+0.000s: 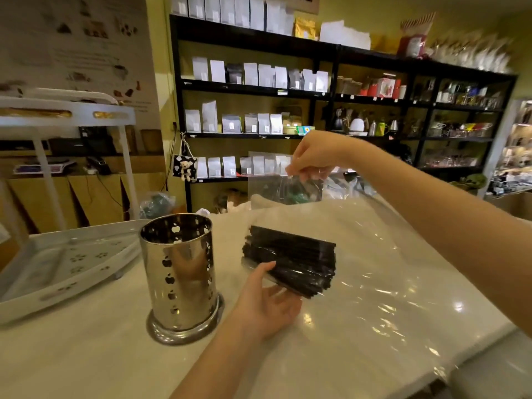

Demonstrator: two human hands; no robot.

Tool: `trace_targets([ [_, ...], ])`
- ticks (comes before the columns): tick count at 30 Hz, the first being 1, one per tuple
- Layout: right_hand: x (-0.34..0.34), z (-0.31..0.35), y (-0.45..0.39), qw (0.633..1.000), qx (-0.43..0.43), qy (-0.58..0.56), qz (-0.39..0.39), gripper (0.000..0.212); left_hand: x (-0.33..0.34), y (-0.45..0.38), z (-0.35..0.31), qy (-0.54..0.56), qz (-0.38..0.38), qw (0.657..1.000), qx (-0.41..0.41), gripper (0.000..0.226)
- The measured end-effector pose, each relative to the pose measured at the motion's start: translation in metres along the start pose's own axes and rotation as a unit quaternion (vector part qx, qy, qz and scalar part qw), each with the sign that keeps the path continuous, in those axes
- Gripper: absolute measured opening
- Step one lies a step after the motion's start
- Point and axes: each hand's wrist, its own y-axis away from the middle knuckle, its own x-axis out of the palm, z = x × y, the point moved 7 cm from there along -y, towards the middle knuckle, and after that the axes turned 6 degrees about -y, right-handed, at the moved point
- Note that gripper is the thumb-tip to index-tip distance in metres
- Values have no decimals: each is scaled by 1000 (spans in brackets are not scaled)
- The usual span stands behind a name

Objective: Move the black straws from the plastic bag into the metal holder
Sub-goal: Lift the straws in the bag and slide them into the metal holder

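A bundle of black straws (293,259) lies inside a large clear plastic bag (374,254) on the white counter (86,364). My left hand (267,300) is palm up under the near end of the bundle, thumb on top, gripping it through the plastic. My right hand (313,159) is raised above the counter and pinches the bag's top edge, lifting it. The shiny metal holder (178,275), a perforated cylinder on a round base, stands upright just left of the straws and looks empty.
A white plastic tray (57,269) rests on the counter's left side. A white rack (66,116) stands behind it. Black shelves (331,93) with white pouches and wares fill the background. The counter's right edge (475,358) drops off near a grey stool.
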Motion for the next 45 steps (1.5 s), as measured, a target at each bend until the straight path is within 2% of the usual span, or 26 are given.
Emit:
trace_targets([
  [2, -12, 8, 4, 999, -15, -45, -8, 18, 6, 4, 6, -1, 22, 1000, -5, 62],
  [5, -17, 15, 11, 996, -28, -88, 10, 21, 12, 5, 8, 20, 44, 999, 14, 63],
  [8, -27, 17, 10, 988, -31, -149, -26, 24, 26, 10, 2, 68, 109, 991, 32, 66],
  [10, -32, 20, 6, 984, -26, -168, -44, 23, 37, 14, -5, 111, 150, 981, 59, 68],
  [14, -44, 34, -3, 980, -55, -186, -42, 26, 53, 24, -36, 142, 178, 964, 135, 60],
  [20, -89, 67, -14, 938, -150, -306, -63, 25, 76, 70, -116, 96, 156, 955, 234, 55],
  [25, -108, 83, -30, 927, -184, -318, -77, 16, 77, 90, -185, -46, 127, 961, 243, 47],
  [29, -100, 84, -53, 917, -204, -331, -90, 16, 55, 93, -240, -138, 51, 947, 287, 43],
  [34, -73, 76, -94, 902, -180, -377, -110, 15, 27, 86, -289, -136, 4, 947, 290, 50],
  [41, -41, 63, -144, 885, -176, -412, -127, 15, 4, 55, -327, -160, -9, 944, 288, 25],
  [45, -31, 55, -153, 876, -190, -426, -120, 12, -2, 39, -336, -184, -11, 940, 287, 25],
])
